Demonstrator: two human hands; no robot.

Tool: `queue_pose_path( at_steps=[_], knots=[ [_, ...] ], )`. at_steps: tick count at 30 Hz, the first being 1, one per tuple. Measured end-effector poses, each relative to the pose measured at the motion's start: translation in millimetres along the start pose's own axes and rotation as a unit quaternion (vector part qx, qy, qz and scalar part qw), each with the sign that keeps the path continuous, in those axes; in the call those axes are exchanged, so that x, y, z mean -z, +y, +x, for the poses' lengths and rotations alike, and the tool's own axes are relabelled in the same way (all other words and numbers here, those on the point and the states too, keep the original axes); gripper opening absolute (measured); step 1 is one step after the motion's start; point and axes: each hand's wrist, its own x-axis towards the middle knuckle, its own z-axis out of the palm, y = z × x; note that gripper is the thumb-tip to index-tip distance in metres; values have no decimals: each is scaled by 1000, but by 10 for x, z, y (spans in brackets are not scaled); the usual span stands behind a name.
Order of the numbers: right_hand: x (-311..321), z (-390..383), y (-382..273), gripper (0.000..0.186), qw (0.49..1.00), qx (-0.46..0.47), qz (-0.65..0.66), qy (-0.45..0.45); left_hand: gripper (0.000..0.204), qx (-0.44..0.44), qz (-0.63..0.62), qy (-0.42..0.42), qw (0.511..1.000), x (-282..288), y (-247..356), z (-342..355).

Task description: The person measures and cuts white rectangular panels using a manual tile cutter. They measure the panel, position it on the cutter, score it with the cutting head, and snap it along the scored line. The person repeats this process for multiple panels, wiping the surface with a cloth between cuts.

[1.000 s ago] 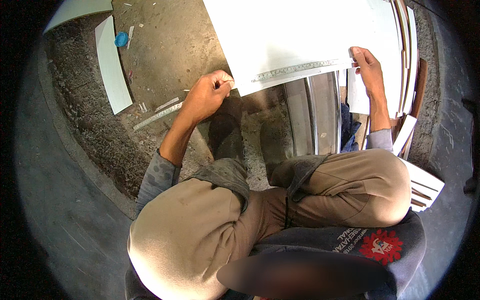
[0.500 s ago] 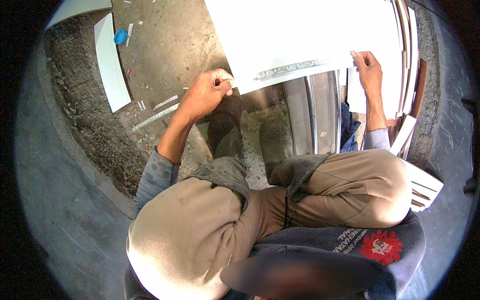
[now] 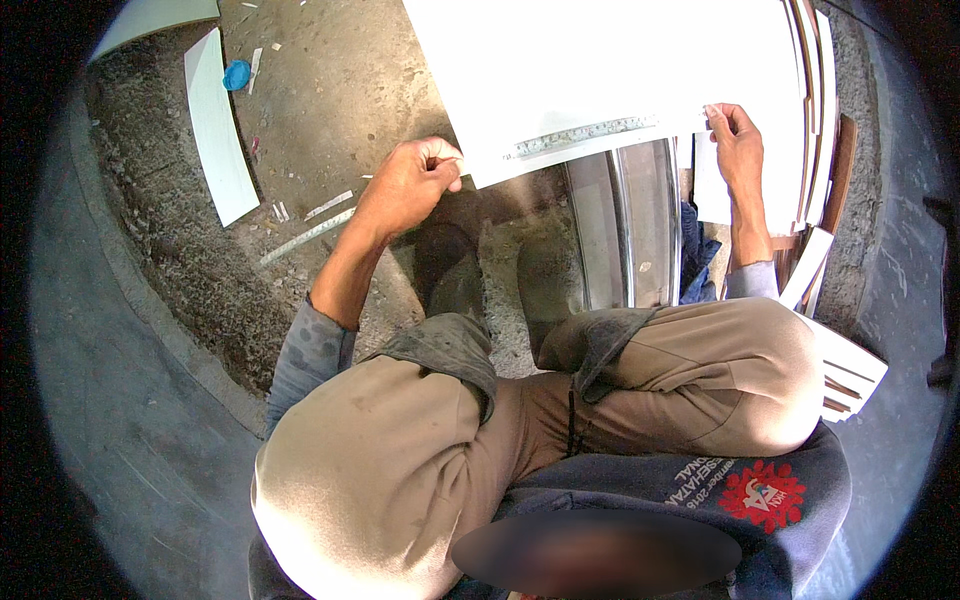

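Observation:
A large white sheet (image 3: 600, 60), bright with glare, lies in front of me with its near edge above my feet. Along that edge rests a strip with ruler-like markings (image 3: 585, 135). My left hand (image 3: 412, 185) is closed in a pinch at the sheet's near left corner; a small pale bit shows at the fingertips, too little to name. At the right end of the same edge, the fingers of my right hand (image 3: 737, 145) are pinched together. What they grip is lost in the glare.
Metal channel profiles (image 3: 650, 225) run below the sheet toward my knees. White and brown boards (image 3: 820, 130) are stacked on the right. On the floor at left lie a white panel (image 3: 220, 130), a blue round piece (image 3: 237, 75) and another marked strip (image 3: 307, 237).
Both hands keep their pinches at the sheet's near edge. My left hand and the sheet's near left corner appear very slightly farther left; the right hand has barely shifted.

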Motion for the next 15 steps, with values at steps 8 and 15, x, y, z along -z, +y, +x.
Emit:
queue_pose_path(
  at_steps=[8, 15],
  knots=[
    [-55, -35, 30, 26, 999, 41, -22, 27, 20, 13, 4, -5, 1000, -9, -14, 18],
    [-127, -43, 57, 22, 995, 74, -16, 59, 21, -6, -1, 20, 1000, -50, -6, 1]
  ],
)
